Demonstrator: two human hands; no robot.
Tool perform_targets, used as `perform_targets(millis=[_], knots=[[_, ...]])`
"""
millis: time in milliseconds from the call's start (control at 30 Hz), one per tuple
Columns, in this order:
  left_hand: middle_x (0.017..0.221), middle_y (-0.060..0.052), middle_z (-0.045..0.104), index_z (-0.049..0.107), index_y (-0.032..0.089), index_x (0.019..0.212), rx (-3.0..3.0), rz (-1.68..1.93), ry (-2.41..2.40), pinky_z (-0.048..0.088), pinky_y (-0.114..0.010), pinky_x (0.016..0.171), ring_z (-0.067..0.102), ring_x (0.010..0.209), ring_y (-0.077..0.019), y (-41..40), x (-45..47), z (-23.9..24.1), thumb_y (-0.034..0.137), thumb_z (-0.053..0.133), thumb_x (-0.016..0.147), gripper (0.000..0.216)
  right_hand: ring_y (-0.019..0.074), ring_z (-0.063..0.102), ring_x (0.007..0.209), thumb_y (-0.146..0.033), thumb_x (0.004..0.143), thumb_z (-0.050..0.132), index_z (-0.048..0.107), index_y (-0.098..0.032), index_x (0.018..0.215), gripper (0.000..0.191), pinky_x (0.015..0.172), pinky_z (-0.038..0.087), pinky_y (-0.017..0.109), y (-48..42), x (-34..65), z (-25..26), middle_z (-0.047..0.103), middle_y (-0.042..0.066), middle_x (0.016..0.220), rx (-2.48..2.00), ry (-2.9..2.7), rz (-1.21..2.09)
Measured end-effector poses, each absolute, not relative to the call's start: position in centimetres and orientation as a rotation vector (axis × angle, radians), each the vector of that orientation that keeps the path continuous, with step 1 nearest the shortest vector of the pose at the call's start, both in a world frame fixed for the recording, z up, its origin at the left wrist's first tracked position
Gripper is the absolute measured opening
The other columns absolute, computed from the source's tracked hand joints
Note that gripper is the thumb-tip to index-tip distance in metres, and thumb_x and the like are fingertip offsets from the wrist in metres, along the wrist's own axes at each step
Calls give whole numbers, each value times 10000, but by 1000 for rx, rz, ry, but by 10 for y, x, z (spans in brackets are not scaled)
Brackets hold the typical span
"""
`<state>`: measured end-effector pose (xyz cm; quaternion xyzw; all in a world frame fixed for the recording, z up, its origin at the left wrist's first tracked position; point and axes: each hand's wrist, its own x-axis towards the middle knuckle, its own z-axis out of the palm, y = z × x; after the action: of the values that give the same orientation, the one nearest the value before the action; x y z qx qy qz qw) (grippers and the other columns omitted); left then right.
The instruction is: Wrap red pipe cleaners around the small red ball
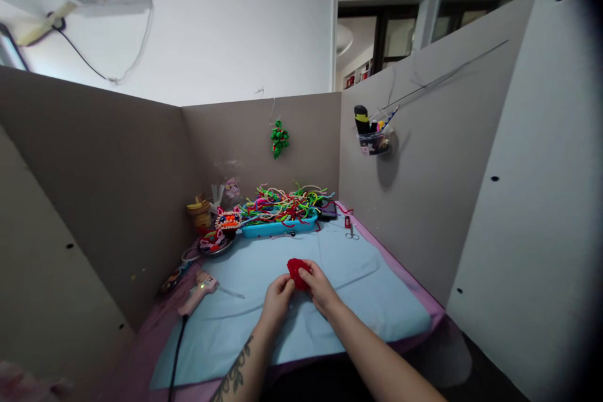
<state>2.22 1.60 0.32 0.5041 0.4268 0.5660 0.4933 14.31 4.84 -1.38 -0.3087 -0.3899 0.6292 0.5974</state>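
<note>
Item: red fuzzy piece [297, 272] | Where: over blue mat [377, 276], pipe-cleaner tray [277, 227] at 12 o'clock | Hands: our left hand [277, 300] and right hand [321, 289] both pinch it | Handling: we judge it light, soft and bendable; hold by the edges.

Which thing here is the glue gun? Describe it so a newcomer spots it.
Start at the light blue cloth on the desk and go to its left edge, past the left hand pinching the red fuzzy piece. There lies the hot glue gun. It alone is pale pink, with a small green light and a black cord trailing toward the near edge.
</note>
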Motion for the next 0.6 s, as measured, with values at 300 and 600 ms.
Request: perform_targets(millis=[300, 600], knots=[[821, -83, 694, 710, 133, 854, 840, 1330, 855, 461, -234, 649, 601, 702, -142, 12, 19, 8, 461, 763, 653, 388, 240, 641, 916, -331, 568, 832, 601, -220, 1012, 513, 837, 480, 387, 43, 146, -6, 702, 56, 992, -678, -958, 1480], [739, -72, 676, 691, 109, 741, 779, 1315, 783, 463, -249, 691, 601, 683, -138, 12, 20, 8, 382, 817, 603, 331, 239, 636, 920, -304, 578, 831, 602, -230, 1027, 510, 848, 466, 383, 40, 147, -6, 698, 53, 1010, -591, -1009, 1500]])
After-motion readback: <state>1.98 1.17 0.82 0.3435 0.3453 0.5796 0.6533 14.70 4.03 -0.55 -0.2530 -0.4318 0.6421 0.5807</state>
